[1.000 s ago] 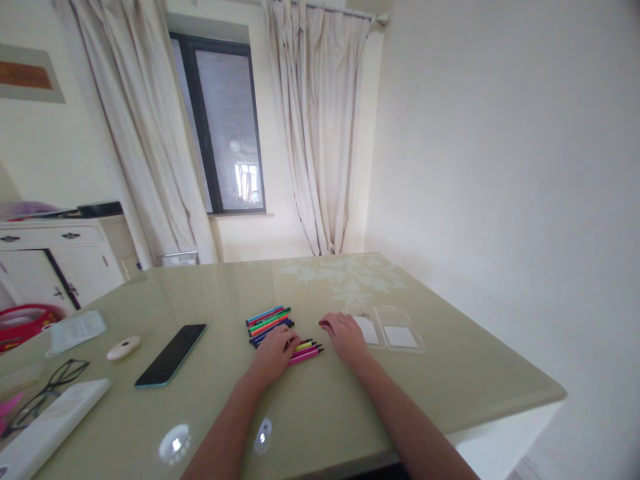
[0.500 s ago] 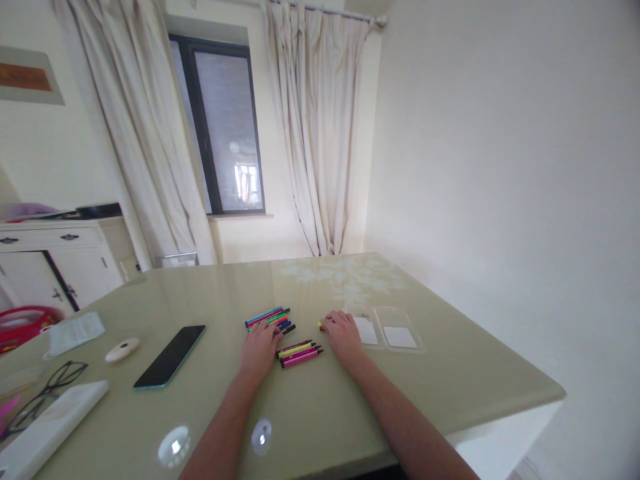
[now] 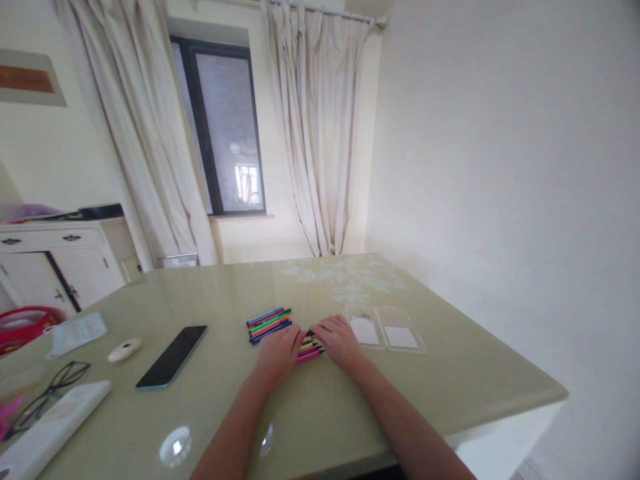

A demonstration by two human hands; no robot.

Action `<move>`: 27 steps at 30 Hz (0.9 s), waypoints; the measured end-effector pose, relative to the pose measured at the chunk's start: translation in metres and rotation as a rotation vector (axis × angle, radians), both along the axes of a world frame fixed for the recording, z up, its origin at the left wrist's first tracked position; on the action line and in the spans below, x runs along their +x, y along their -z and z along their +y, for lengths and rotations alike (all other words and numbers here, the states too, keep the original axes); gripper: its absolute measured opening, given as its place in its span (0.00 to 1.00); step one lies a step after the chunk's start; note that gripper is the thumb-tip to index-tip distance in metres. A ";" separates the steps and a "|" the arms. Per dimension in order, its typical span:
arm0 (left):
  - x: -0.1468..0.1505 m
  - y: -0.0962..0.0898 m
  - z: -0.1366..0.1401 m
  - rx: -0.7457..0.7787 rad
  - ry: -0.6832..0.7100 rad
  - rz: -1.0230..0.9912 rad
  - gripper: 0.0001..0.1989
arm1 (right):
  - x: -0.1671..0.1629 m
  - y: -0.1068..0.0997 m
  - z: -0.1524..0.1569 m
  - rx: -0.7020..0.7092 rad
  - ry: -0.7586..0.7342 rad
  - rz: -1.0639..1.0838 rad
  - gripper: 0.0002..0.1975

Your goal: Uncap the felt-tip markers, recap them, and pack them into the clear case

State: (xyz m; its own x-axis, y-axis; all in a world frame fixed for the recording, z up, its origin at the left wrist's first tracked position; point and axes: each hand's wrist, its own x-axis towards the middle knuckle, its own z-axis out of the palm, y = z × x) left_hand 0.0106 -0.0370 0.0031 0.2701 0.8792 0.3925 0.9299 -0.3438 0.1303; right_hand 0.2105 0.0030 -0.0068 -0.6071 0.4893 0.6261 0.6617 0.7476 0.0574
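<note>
My left hand (image 3: 281, 352) is closed, its thumb and fingers pinched round a black marker (image 3: 309, 333). My right hand (image 3: 341, 339) meets it from the other side, fingers bent together on the marker's right end. Much of this marker is hidden by the fingers. Just under and in front of it lie several markers with dark tips to the right, among them a pink marker (image 3: 309, 357), partly covered by my left hand. Behind my left hand, a row of colored markers (image 3: 270, 325) in blue, red, green and orange lies side by side on the table.
Right of my right hand lies an opened clear plastic case (image 3: 419, 341) with white inserts. On the left are a phone (image 3: 171, 357), a white oval object (image 3: 125, 350), eyeglasses (image 3: 50, 393), a long white object (image 3: 60, 427) and a face mask (image 3: 79, 333).
My left hand has moved right from the row of markers, bringing the black marker to my right hand. The yellow piece seen at my right fingertips no longer shows.
</note>
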 end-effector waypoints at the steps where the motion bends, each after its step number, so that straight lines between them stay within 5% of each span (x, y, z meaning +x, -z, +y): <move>1: 0.001 -0.001 0.000 -0.002 -0.024 0.003 0.21 | 0.000 -0.002 -0.001 0.008 0.003 0.004 0.06; 27: 0.011 -0.019 -0.004 -0.117 -0.238 0.008 0.35 | -0.003 -0.011 -0.005 0.056 -0.017 0.010 0.07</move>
